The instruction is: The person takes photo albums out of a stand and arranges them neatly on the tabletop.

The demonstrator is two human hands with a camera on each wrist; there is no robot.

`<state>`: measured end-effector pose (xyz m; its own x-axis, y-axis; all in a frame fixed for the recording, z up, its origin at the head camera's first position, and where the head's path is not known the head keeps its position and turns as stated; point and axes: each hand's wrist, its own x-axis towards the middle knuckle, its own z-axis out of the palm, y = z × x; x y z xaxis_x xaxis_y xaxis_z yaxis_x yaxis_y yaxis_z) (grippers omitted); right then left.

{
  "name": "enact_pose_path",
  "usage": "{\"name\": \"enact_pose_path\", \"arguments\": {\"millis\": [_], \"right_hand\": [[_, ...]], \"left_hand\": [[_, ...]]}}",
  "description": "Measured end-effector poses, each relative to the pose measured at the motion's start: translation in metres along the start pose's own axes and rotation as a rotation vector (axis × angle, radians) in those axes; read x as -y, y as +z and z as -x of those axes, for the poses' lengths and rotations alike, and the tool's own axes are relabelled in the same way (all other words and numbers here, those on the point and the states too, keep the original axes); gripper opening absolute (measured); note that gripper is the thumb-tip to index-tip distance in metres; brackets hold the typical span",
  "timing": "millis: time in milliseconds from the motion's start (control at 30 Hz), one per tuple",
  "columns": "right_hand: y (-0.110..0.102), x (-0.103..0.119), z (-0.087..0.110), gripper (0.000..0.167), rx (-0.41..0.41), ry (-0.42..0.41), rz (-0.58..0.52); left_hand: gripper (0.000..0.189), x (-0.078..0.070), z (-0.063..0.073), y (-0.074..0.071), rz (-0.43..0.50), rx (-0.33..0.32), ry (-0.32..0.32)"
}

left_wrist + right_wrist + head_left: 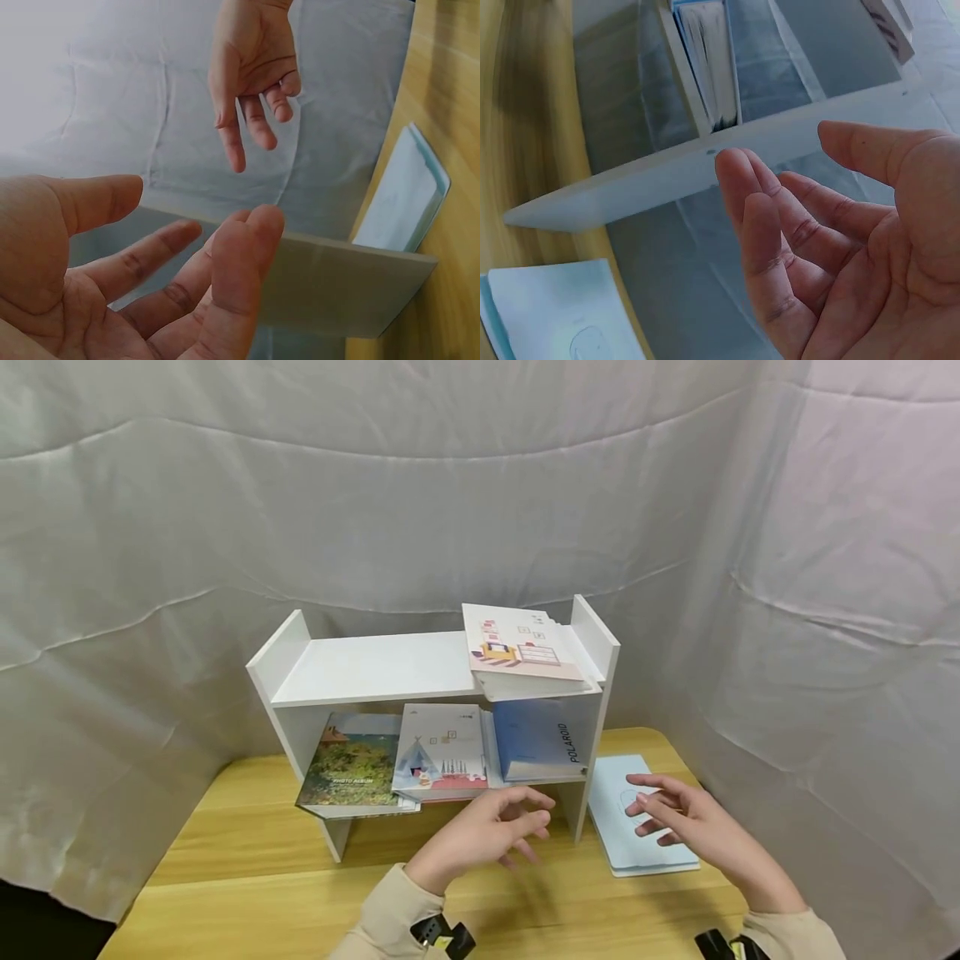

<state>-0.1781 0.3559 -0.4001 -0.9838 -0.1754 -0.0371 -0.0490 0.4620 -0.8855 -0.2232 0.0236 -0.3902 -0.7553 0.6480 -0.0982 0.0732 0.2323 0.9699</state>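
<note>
My left hand [487,831] hovers in front of the shelf's lower right part, fingers loosely bent around nothing. To its right, my right hand [686,822] hangs above a light blue book [637,852] lying on the table, also holding nothing. In the left wrist view the left fingers [240,262] are spread and relaxed. The right wrist view shows the right palm [870,285] bare, near the shelf's side panel [645,184]. A white two-tier shelf [375,664] bears a pink-and-white book [517,643] on top.
The lower tier holds a photo album [352,768], a tent-picture book [442,752] and a blue Polaroid album [536,739]. The front edges of the photo album and tent book jut out. A wooden table [247,860] lies beneath; grey curtains [420,510] hang behind and at the right.
</note>
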Motion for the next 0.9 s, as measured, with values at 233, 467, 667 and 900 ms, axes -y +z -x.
{"name": "enact_pose_path", "arguments": {"millis": [233,467,667,900], "right_hand": [[0.003,0.012,-0.002,0.053,0.008,-0.038,0.011],[0.005,0.021,-0.003,0.052,0.01,-0.079,0.024],[0.006,0.028,-0.005,0.05,-0.007,-0.099,0.034],[0.008,0.037,-0.007,0.049,-0.011,-0.117,0.029]], "left_hand": [[0.032,-0.009,0.01,-0.014,-0.004,-0.012,0.011],[0.034,-0.015,0.016,-0.026,-0.01,-0.037,0.033],[0.04,-0.019,0.021,-0.036,-0.033,-0.072,0.043],[0.042,-0.025,0.028,-0.046,-0.043,-0.105,0.061]]}}
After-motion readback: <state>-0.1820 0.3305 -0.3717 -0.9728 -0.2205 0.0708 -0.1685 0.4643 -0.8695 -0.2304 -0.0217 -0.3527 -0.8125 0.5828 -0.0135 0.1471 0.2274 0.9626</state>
